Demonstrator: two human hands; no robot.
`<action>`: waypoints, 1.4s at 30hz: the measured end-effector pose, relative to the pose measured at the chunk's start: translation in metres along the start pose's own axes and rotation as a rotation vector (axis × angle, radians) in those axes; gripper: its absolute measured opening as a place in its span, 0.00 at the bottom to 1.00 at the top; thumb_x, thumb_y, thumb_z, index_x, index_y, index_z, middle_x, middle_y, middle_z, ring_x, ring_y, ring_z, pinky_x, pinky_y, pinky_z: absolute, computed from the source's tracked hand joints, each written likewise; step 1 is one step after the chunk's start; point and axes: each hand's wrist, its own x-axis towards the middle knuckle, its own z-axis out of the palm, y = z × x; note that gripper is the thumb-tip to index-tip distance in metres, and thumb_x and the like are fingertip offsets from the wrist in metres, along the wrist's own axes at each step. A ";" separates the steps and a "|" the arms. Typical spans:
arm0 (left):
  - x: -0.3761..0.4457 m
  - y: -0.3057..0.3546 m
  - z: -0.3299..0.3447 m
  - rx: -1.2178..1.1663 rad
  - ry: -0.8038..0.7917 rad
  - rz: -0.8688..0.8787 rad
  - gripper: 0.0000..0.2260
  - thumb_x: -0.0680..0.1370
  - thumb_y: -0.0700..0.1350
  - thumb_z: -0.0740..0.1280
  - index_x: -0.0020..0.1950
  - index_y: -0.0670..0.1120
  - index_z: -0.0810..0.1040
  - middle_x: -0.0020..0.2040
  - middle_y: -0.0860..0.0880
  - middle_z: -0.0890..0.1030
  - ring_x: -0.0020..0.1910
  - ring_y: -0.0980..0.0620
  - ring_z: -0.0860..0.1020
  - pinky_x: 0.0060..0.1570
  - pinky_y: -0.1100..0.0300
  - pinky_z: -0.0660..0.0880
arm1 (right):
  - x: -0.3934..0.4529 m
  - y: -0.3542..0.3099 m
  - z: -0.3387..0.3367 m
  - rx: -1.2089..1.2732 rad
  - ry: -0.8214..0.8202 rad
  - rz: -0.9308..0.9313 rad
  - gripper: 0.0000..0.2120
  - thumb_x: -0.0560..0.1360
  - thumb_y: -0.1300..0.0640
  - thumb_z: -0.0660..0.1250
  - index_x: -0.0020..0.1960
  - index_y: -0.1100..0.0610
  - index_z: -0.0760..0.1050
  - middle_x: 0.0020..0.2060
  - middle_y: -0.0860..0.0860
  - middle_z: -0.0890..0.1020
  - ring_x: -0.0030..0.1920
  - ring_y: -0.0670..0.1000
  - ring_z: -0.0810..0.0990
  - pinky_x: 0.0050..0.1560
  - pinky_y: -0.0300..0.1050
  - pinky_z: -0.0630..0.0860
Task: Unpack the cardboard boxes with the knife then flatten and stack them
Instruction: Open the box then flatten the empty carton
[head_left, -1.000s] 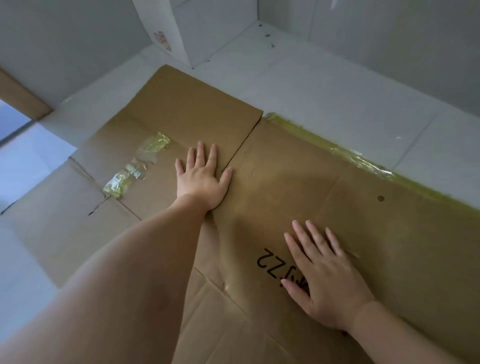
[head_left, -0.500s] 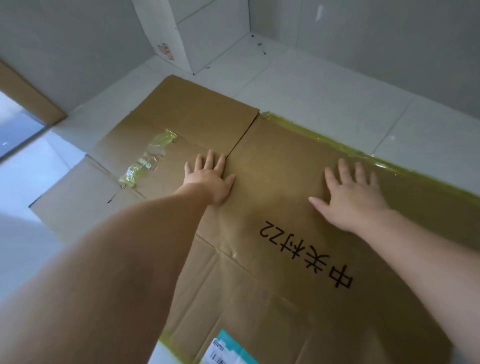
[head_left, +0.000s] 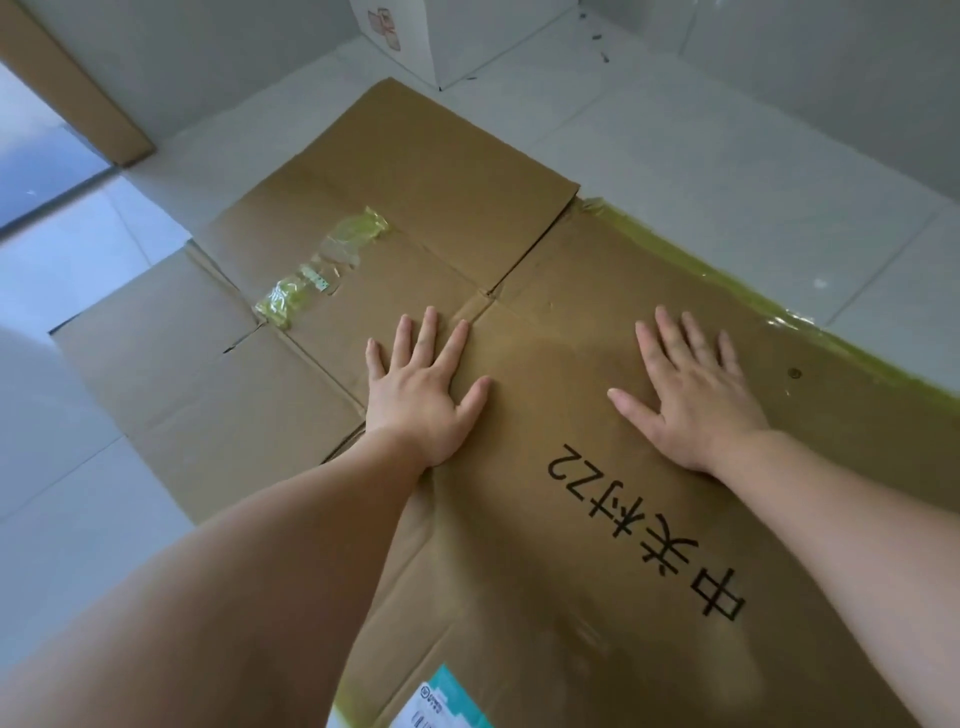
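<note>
— What are we kneeling over?
— A pale tiled floor (head_left: 727, 171) — flattened cardboard (head_left: 426, 171) lies on it under both our hands, and a white box (head_left: 410, 36) stands beyond our left hand (head_left: 421, 395).

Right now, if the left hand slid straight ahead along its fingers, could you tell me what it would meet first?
The left hand lies flat on the flattened brown cardboard box, fingers pointing up and slightly right. It would probably first cross the slit between flaps, then bare cardboard; the white box stands farther off.
</note>
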 end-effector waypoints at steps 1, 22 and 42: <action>0.000 -0.001 0.000 0.002 -0.001 -0.002 0.32 0.74 0.71 0.41 0.76 0.61 0.44 0.79 0.52 0.44 0.77 0.49 0.40 0.72 0.41 0.38 | -0.002 -0.001 0.000 0.001 -0.023 0.006 0.42 0.70 0.26 0.30 0.76 0.48 0.31 0.75 0.49 0.32 0.75 0.51 0.32 0.74 0.57 0.35; -0.213 -0.139 -0.190 0.120 -0.121 -0.531 0.25 0.77 0.48 0.63 0.73 0.45 0.63 0.67 0.40 0.71 0.64 0.39 0.71 0.61 0.48 0.70 | -0.125 -0.135 -0.056 0.147 -0.165 -0.229 0.39 0.77 0.35 0.54 0.78 0.58 0.48 0.78 0.57 0.47 0.77 0.57 0.46 0.74 0.56 0.50; -0.462 -0.208 -0.199 0.038 -0.066 -1.414 0.47 0.72 0.60 0.70 0.78 0.47 0.43 0.73 0.40 0.61 0.64 0.38 0.71 0.59 0.46 0.72 | -0.185 -0.243 -0.055 0.217 -0.134 -0.607 0.36 0.78 0.36 0.52 0.78 0.57 0.49 0.78 0.57 0.44 0.77 0.55 0.45 0.74 0.55 0.50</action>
